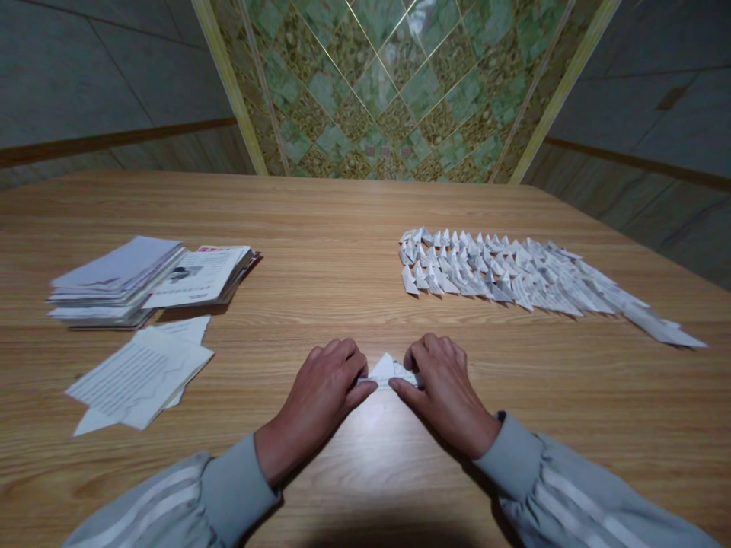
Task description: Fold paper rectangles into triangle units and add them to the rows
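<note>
A small folded piece of printed paper (389, 372) lies on the wooden table (343, 228) near its front edge. My left hand (320, 396) pinches its left end with curled fingers. My right hand (442, 388) presses and pinches its right end the same way. Both hands rest on the tabletop, and most of the paper is hidden under the fingers; only a small white peak shows between them.
Rows of several small folded paper triangles (514, 274) lie at the right. A stack of printed sheets and booklets (142, 278) sits at the left, with loose cut sheets (137, 373) in front of it. A green patterned wall panel (394, 84) stands behind the table.
</note>
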`<state>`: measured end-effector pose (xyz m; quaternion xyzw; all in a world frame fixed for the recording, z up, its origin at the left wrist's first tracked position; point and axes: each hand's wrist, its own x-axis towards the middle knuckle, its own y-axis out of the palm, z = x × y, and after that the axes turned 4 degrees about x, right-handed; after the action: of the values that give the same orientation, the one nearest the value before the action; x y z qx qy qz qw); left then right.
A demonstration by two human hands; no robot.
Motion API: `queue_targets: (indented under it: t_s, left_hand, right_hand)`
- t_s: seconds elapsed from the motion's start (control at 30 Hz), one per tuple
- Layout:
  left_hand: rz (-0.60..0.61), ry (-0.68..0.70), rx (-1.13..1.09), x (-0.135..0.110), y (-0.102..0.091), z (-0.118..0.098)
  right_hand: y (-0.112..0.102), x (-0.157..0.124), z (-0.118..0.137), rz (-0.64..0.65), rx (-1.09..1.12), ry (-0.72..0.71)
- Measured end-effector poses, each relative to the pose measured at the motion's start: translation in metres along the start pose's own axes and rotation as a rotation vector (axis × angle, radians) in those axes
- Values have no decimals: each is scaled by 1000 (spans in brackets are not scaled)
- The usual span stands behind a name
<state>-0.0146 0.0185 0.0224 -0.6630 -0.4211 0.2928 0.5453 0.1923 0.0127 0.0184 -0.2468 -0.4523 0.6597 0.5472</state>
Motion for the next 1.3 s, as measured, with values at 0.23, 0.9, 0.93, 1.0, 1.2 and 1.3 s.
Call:
queue_targets:
  t_s: [0.23, 0.9, 0.93, 1.0, 1.2, 1.3]
  left_hand:
    - [-48, 27, -67, -1, -2, 0]
    - [-296, 293, 96, 3, 16, 0]
    - [-294, 282, 83, 3, 17, 0]
    - [-284, 265, 62, 4, 17, 1]
    - [-252, 239, -3, 4, 14, 0]
    - [-243, 217, -22, 5, 13, 1]
  right_hand:
    - [-8, 0, -17, 11, -6, 13]
    - [-9, 4, -6, -19, -83, -379]
    - [-8, 5, -6, -27, -109, -386]
    - [-7, 8, -5, -37, -151, -398]
    - [-3, 13, -9, -60, -217, -450]
    - [0, 15, -11, -86, -243, -479]
